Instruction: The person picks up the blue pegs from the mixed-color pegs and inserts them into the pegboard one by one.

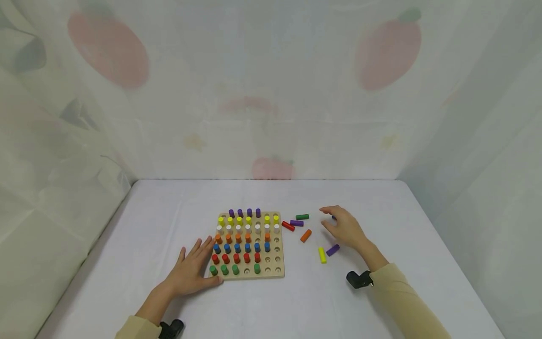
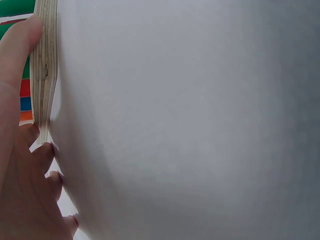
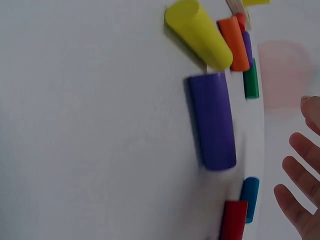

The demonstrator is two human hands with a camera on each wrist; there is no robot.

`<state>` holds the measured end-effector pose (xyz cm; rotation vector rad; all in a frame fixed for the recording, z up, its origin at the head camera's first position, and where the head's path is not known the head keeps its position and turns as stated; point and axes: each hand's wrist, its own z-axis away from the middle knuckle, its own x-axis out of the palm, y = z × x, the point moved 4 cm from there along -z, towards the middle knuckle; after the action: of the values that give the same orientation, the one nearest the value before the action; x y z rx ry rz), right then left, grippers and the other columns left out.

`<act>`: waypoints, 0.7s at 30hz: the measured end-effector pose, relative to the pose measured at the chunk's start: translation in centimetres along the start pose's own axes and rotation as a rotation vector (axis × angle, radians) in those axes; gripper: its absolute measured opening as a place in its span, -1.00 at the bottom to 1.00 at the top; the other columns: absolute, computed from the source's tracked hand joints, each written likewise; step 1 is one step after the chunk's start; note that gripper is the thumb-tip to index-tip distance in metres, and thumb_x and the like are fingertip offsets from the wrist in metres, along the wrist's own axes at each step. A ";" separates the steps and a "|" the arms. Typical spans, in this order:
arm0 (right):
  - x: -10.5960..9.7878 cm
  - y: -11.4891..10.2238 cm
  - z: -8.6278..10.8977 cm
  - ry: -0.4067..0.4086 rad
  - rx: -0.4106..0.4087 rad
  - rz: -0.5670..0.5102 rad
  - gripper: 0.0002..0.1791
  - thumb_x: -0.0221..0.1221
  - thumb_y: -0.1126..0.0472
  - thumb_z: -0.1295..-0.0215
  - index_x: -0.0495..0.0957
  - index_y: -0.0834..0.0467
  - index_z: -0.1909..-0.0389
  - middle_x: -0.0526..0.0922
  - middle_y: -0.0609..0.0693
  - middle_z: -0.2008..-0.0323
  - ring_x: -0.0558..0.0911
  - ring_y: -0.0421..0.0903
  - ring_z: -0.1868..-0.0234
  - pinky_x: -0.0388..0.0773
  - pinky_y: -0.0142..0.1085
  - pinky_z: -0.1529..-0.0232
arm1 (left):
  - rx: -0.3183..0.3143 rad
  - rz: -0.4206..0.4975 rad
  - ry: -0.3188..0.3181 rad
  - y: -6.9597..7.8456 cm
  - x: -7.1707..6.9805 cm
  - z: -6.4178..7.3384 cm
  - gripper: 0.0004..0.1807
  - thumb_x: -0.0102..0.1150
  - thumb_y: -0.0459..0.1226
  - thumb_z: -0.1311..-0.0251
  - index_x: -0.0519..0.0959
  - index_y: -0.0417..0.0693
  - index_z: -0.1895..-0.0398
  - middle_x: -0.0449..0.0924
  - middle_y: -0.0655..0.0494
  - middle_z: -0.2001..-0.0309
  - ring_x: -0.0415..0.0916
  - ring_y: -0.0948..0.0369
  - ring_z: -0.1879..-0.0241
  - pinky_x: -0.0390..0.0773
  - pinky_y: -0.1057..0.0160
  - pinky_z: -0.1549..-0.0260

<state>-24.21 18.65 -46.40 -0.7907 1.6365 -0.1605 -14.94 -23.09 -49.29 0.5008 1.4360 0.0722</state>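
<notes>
My left hand [image 1: 189, 274] lies at the near left corner of a wooden pegboard [image 1: 272, 264], fingers spread along its left side. In the left wrist view the thumb [image 2: 31, 31] presses the board's edge. Rows of coloured pegs stand upright in the board. Off to the right, my right hand [image 1: 345, 228] hovers over the table with relaxed fingers apart, holding nothing. Beneath it, a blue peg [image 3: 250, 200] and a red peg [image 3: 233, 220] lie side by side, mostly hidden in the head view. A purple peg [image 1: 332, 250] and a yellow peg [image 1: 322, 255] lie nearer me.
Between board and right hand lie a green peg [image 1: 302, 217], another purple peg [image 1: 297, 223], a red peg [image 1: 288, 226] and an orange peg [image 1: 306, 236]. A white cloth covers the table [image 1: 186, 202]. Printed curtains [image 1: 271, 136] hang behind and at both sides.
</notes>
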 end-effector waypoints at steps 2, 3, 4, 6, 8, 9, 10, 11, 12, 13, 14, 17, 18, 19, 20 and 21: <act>-0.3 0.6 0.1 0.007 0.015 0.010 -0.56 0.21 0.15 -0.18 0.47 0.12 -0.10 0.55 0.06 -0.01 0.53 0.03 -0.03 0.50 -0.07 -0.03 | -0.002 -0.001 -0.001 0.0 0.1 0.0 0.18 0.15 0.42 0.28 0.08 0.02 -0.42 0.02 -0.02 -0.42 -0.10 -0.16 -0.39 -0.22 -0.42 -0.18; -0.4 0.8 0.1 0.013 0.019 0.017 -0.55 0.21 0.14 -0.18 0.46 0.13 -0.11 0.54 0.08 -0.01 0.53 0.04 -0.03 0.50 -0.06 -0.02 | -0.002 0.000 -0.002 -0.1 0.1 0.0 0.18 0.15 0.42 0.28 0.08 0.02 -0.42 0.02 -0.01 -0.42 -0.10 -0.16 -0.39 -0.22 -0.42 -0.18; -0.5 1.1 0.1 0.020 0.023 0.024 -0.54 0.22 0.14 -0.17 0.46 0.13 -0.11 0.54 0.09 -0.01 0.52 0.06 -0.02 0.50 -0.04 -0.01 | -0.003 0.000 -0.003 -0.1 0.1 0.0 0.18 0.15 0.42 0.28 0.08 0.02 -0.42 0.02 -0.01 -0.43 -0.10 -0.16 -0.39 -0.22 -0.42 -0.18; -0.8 1.6 0.1 0.034 0.028 0.040 -0.52 0.24 0.15 -0.15 0.46 0.14 -0.11 0.54 0.12 0.00 0.53 0.08 0.00 0.51 -0.03 0.03 | -0.004 0.002 -0.002 -0.1 0.1 0.0 0.18 0.16 0.42 0.28 0.08 0.02 -0.42 0.02 -0.01 -0.43 -0.10 -0.16 -0.39 -0.23 -0.42 -0.18; -1.0 2.0 0.0 0.041 0.033 0.051 -0.51 0.26 0.16 -0.12 0.46 0.16 -0.11 0.55 0.15 0.01 0.54 0.10 0.03 0.53 -0.02 0.08 | -0.002 0.002 0.001 -0.1 0.1 0.0 0.18 0.16 0.42 0.28 0.08 0.02 -0.41 0.02 -0.01 -0.43 -0.10 -0.16 -0.39 -0.23 -0.42 -0.18; -1.0 2.3 0.0 0.040 0.036 0.063 -0.51 0.26 0.15 -0.12 0.46 0.16 -0.11 0.55 0.15 0.02 0.55 0.09 0.05 0.54 -0.02 0.10 | -0.002 0.004 0.002 -0.1 0.1 0.0 0.18 0.16 0.42 0.28 0.09 0.02 -0.41 0.02 -0.01 -0.42 -0.10 -0.17 -0.39 -0.22 -0.42 -0.17; -1.0 2.5 -0.1 0.035 0.044 0.071 -0.51 0.26 0.15 -0.12 0.46 0.17 -0.10 0.56 0.15 0.03 0.56 0.09 0.07 0.55 -0.03 0.12 | -0.003 0.006 0.002 -0.1 0.1 0.0 0.18 0.17 0.41 0.28 0.09 0.01 -0.41 0.02 -0.01 -0.43 -0.10 -0.17 -0.39 -0.23 -0.42 -0.18; -1.1 2.7 -0.1 0.029 0.054 0.078 -0.50 0.26 0.14 -0.12 0.46 0.17 -0.10 0.56 0.15 0.04 0.56 0.08 0.08 0.55 -0.04 0.13 | -0.003 0.007 0.002 -0.1 0.1 0.1 0.18 0.17 0.41 0.28 0.08 0.01 -0.41 0.02 -0.01 -0.43 -0.10 -0.17 -0.39 -0.23 -0.42 -0.18; -1.1 2.9 -0.1 0.021 0.063 0.076 -0.50 0.26 0.14 -0.12 0.46 0.18 -0.09 0.57 0.15 0.06 0.57 0.08 0.10 0.55 -0.05 0.15 | -0.003 0.008 0.001 0.0 0.1 0.1 0.18 0.17 0.41 0.28 0.08 0.01 -0.41 0.02 -0.01 -0.43 -0.10 -0.16 -0.39 -0.23 -0.42 -0.18; -1.1 3.1 -0.1 0.014 0.070 0.083 -0.51 0.26 0.14 -0.12 0.46 0.19 -0.08 0.57 0.15 0.08 0.57 0.07 0.12 0.56 -0.05 0.16 | -0.004 0.008 -0.001 0.0 0.0 0.1 0.18 0.17 0.41 0.27 0.08 0.01 -0.41 0.02 -0.01 -0.43 -0.10 -0.16 -0.39 -0.23 -0.42 -0.18; -1.2 3.2 -0.1 0.008 0.077 0.085 -0.51 0.26 0.14 -0.11 0.47 0.20 -0.07 0.58 0.15 0.10 0.57 0.07 0.13 0.56 -0.05 0.17 | -0.005 0.009 -0.002 0.0 0.0 0.1 0.18 0.16 0.41 0.27 0.08 0.01 -0.41 0.01 -0.01 -0.43 -0.10 -0.16 -0.39 -0.23 -0.42 -0.18; -1.1 3.7 -0.1 -0.005 0.093 0.086 -0.53 0.27 0.15 -0.10 0.49 0.21 -0.03 0.58 0.15 0.15 0.57 0.07 0.16 0.55 -0.05 0.19 | -0.008 0.009 -0.004 0.0 0.0 0.1 0.18 0.16 0.41 0.27 0.08 0.02 -0.42 0.01 0.00 -0.43 -0.11 -0.16 -0.39 -0.23 -0.41 -0.18; -1.1 3.9 -0.1 -0.008 0.095 0.087 -0.55 0.28 0.15 -0.09 0.49 0.22 -0.02 0.58 0.15 0.17 0.57 0.06 0.17 0.55 -0.06 0.20 | -0.009 0.008 -0.004 0.0 0.0 0.1 0.18 0.16 0.41 0.27 0.08 0.02 -0.42 0.01 0.00 -0.43 -0.11 -0.16 -0.39 -0.23 -0.41 -0.18; -1.0 4.1 -0.1 -0.011 0.098 0.088 -0.55 0.28 0.16 -0.09 0.50 0.22 -0.01 0.58 0.15 0.18 0.57 0.06 0.19 0.55 -0.06 0.21 | -0.011 0.009 -0.006 0.0 0.0 0.1 0.18 0.16 0.41 0.27 0.08 0.03 -0.42 0.01 0.00 -0.43 -0.11 -0.16 -0.39 -0.23 -0.41 -0.18; -1.0 4.2 0.0 -0.015 0.103 0.086 -0.56 0.28 0.16 -0.08 0.51 0.23 0.00 0.57 0.15 0.20 0.57 0.05 0.20 0.54 -0.07 0.22 | -0.011 0.011 -0.007 0.0 0.0 0.1 0.17 0.16 0.41 0.27 0.08 0.03 -0.42 0.01 0.00 -0.43 -0.11 -0.16 -0.39 -0.23 -0.41 -0.18; -0.9 4.4 -0.1 -0.019 0.107 0.087 -0.56 0.28 0.16 -0.08 0.51 0.23 0.01 0.57 0.14 0.21 0.56 0.05 0.21 0.54 -0.07 0.23 | -0.013 0.011 -0.009 0.0 0.0 0.1 0.17 0.16 0.41 0.27 0.08 0.03 -0.42 0.01 0.00 -0.43 -0.11 -0.15 -0.39 -0.23 -0.41 -0.19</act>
<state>-25.99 22.46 -47.88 -0.6370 1.6271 -0.1772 -14.80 -23.11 -49.32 0.4978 1.4229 0.0884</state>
